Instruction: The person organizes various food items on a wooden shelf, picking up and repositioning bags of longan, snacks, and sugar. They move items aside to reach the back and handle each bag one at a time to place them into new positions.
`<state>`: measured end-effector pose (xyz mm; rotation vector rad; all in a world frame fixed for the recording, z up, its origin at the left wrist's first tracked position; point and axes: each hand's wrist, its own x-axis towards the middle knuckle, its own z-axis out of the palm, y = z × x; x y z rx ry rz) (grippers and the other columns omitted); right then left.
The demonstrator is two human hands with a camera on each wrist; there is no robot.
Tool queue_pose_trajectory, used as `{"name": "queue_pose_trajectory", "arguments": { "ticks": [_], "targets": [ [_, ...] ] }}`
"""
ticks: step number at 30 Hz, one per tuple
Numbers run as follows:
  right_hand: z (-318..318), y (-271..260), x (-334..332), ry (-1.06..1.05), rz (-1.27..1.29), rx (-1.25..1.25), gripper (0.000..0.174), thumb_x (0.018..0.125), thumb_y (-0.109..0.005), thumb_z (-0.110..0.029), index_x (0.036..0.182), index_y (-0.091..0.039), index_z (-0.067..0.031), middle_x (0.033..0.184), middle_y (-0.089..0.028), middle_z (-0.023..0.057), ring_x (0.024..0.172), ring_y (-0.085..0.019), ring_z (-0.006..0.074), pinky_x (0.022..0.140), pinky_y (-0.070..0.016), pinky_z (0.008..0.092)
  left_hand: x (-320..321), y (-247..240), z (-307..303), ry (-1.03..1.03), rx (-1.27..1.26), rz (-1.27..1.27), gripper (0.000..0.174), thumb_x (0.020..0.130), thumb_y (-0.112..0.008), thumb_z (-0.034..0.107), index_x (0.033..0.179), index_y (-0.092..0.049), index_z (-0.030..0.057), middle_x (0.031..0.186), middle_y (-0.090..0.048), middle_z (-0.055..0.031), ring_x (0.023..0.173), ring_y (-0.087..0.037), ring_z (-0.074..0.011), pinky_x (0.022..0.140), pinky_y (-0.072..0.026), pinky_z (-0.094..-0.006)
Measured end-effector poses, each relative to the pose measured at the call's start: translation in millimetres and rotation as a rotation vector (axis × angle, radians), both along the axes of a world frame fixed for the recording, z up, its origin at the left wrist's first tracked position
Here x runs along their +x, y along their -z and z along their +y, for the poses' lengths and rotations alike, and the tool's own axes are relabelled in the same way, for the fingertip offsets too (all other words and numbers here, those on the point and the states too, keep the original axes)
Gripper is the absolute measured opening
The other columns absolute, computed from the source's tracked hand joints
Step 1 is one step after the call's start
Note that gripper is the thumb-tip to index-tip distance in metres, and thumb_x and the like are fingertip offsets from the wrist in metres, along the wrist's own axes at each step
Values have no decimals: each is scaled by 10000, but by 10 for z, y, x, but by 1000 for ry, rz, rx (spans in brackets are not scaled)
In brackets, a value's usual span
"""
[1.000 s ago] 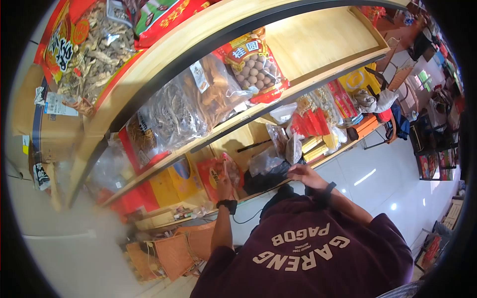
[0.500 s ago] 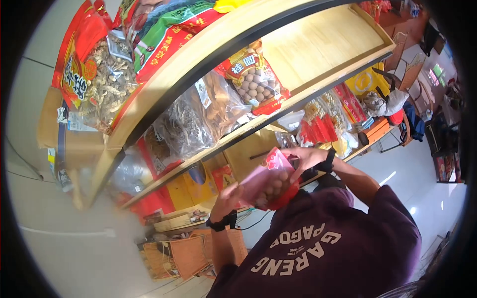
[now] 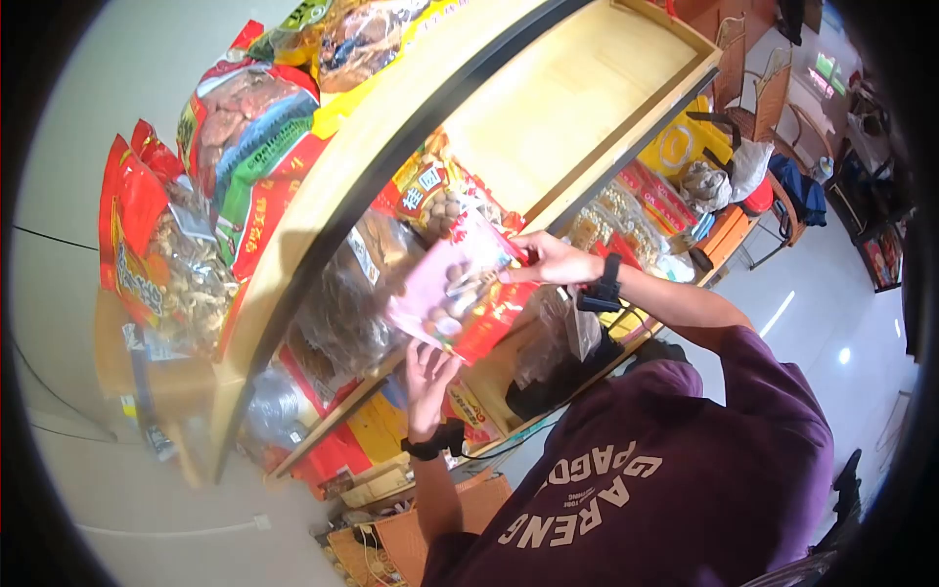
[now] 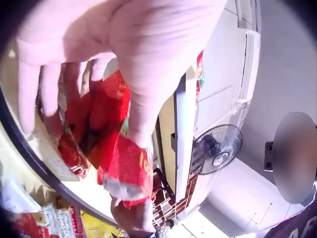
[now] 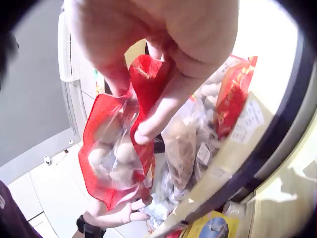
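A pink-and-red bag (image 3: 455, 284) with a clear window and pale round pieces inside is held tilted in front of the middle shelf. My right hand (image 3: 558, 262) grips it by one edge; in the right wrist view, the thumb and fingers of that hand (image 5: 158, 39) pinch the red border. My left hand (image 3: 427, 386) is at the bag's lower end, palm up, its fingers spread and loosely bent. Seen from the left wrist, the left hand's fingers and thumb (image 4: 141, 116) stand either side of the red bag (image 4: 126, 163). Behind it lies a longan bag (image 3: 430, 196) on the shelf.
Clear bags of dried goods (image 3: 342, 284) lie along the middle shelf (image 3: 577, 98). On the top board stand large red bags (image 3: 166, 254). Lower down are yellow and red packets (image 3: 685, 157), a dark bag (image 3: 548, 377) and orange chairs (image 3: 391, 528).
The right hand reached to the bag and gripped it. Both hands have lifted the bag from the lower shelf up to the middle shelf, and the left hand's fingers have loosened and spread.
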<state>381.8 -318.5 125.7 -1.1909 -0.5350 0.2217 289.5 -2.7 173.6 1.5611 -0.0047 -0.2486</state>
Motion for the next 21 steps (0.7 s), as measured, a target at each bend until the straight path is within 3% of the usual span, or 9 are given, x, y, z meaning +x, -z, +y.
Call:
{"name": "queue_pose_trajectory", "arguments": {
  "ticks": [3,5,9,11,14,15,17,19,21],
  "targets": [
    [11,-349,398,-13,27,7,472,945,-747,-153,1371,-589,-23,1232,-702,39,1080,-617,90,977,-506,300,375,-388,-288,-43,119,-71,571,978,-651,55,1466,-354,68,1384,-547,-139,1189,-609,-216,908,-584,-377],
    [25,-542,727,28,-73,-46,491,962,-733,-221,1387,-573,-34,1210,-703,45,1016,-623,87,910,-533,296,714,-509,-324,-74,142,-147,484,1022,-585,96,1462,-386,70,1365,-570,-111,1203,-612,-216,908,-585,-396],
    [-14,-1040,1198,118,105,-298,538,985,-694,-288,1429,-525,-36,1127,-706,80,934,-630,123,839,-527,306,1402,-645,-289,-114,189,-200,422,1022,-619,221,1377,-462,56,1252,-624,-81,1050,-654,-195,818,-581,-378],
    [167,-750,1853,275,-146,-270,459,978,-683,-189,1396,-563,-40,1239,-687,132,1078,-633,182,955,-521,336,1672,-755,-278,-55,188,-244,427,1013,-639,243,1367,-483,64,1206,-648,-73,1028,-665,-195,796,-576,-364],
    [128,-887,2215,377,-360,-152,427,917,-724,-236,1285,-643,-33,1293,-670,177,1137,-642,269,1010,-495,365,2355,-566,13,-169,333,-193,435,1011,-635,292,1373,-545,68,1213,-667,-55,1030,-676,-191,775,-567,-347],
    [97,-1029,2200,576,-519,-237,388,923,-702,-201,1266,-654,-25,1227,-701,166,1105,-655,243,977,-513,366,2540,-545,44,-185,364,-174,440,1013,-629,293,1382,-550,67,1229,-664,-57,1041,-676,-193,776,-567,-348],
    [149,-985,2379,683,-550,-177,377,919,-702,-204,1251,-666,-30,1195,-713,159,1098,-657,232,965,-519,365,2796,-534,75,-149,239,-254,418,1007,-591,185,1398,-555,42,1291,-643,-109,1102,-663,-229,811,-584,-368],
    [171,-824,2619,513,-331,-232,433,897,-730,-229,1284,-653,-51,1276,-675,173,1153,-631,248,1016,-488,372,3435,-91,549,-113,148,-396,389,995,-594,151,1366,-578,35,1293,-639,-110,1121,-657,-246,878,-597,-397],
    [226,-775,2614,674,-435,-214,435,890,-715,-209,1293,-651,-58,1288,-667,178,1183,-623,275,1020,-486,377,3861,220,817,-29,74,-390,380,986,-643,183,1323,-606,12,1299,-632,-111,1163,-638,-233,945,-579,-391]
  ]
}}
